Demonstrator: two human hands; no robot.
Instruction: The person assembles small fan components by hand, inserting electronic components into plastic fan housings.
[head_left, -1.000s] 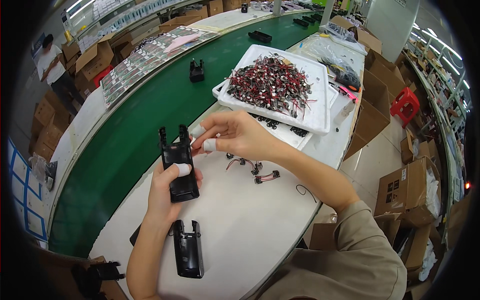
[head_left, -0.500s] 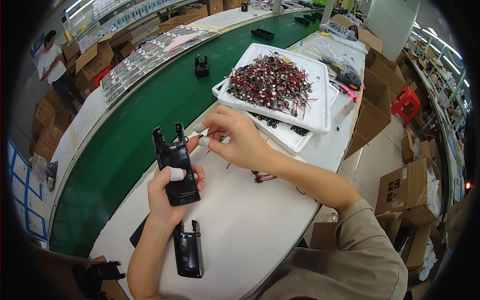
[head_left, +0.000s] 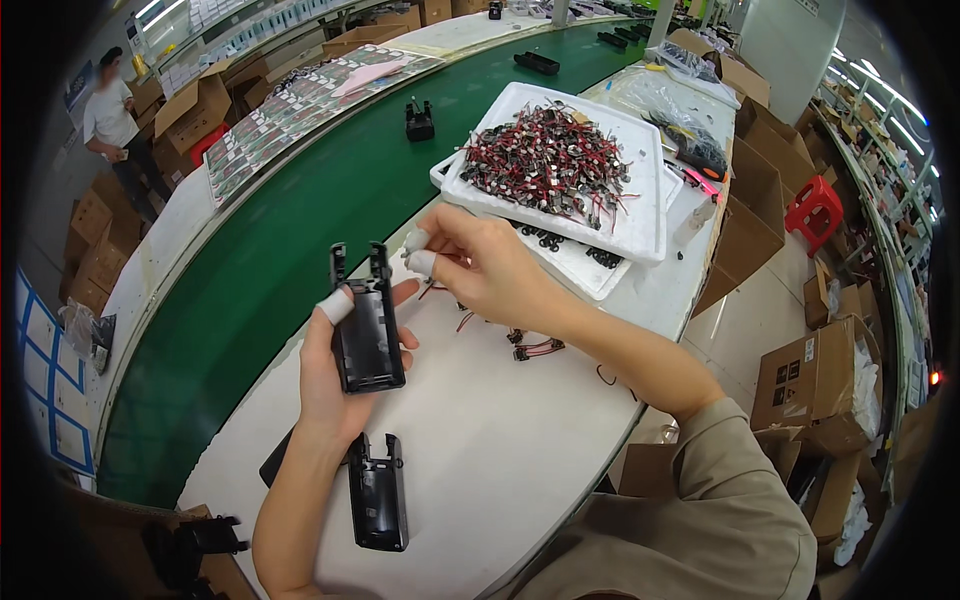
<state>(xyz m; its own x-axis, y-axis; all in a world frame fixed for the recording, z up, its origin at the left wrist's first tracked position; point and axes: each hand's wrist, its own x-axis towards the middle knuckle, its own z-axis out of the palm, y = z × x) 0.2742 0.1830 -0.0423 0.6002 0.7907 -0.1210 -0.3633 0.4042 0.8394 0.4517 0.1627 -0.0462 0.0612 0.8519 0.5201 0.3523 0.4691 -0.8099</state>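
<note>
My left hand [head_left: 325, 365] is closed round a black plastic housing [head_left: 370, 345], its open end with two prongs pointing away from me. The thumb, in a white finger cover, presses the housing's upper left edge. Just right of the prongs, my right hand [head_left: 480, 265] pinches a tiny part between covered thumb and fingertip. The fingers mostly hide that part; thin red and black wires [head_left: 432, 288] show just below them. A second black housing [head_left: 378, 500] lies on the white table [head_left: 480, 450] near my left forearm. More wired parts [head_left: 535, 348] lie below my right wrist.
A white foam tray [head_left: 645, 225] heaped with red-and-black wired parts rests on another foam tray [head_left: 597, 288] holding small black pieces. Left of the table runs a green conveyor belt [head_left: 220, 330] carrying black housings [head_left: 420, 122]. Cardboard boxes [head_left: 815, 385] and a red stool [head_left: 815, 215] stand right. A person [head_left: 115, 125] stands far left.
My left hand has raised the housing slightly and to the right, its thumb now higher on the edge. My right fingertips have lifted a little away from the prongs.
</note>
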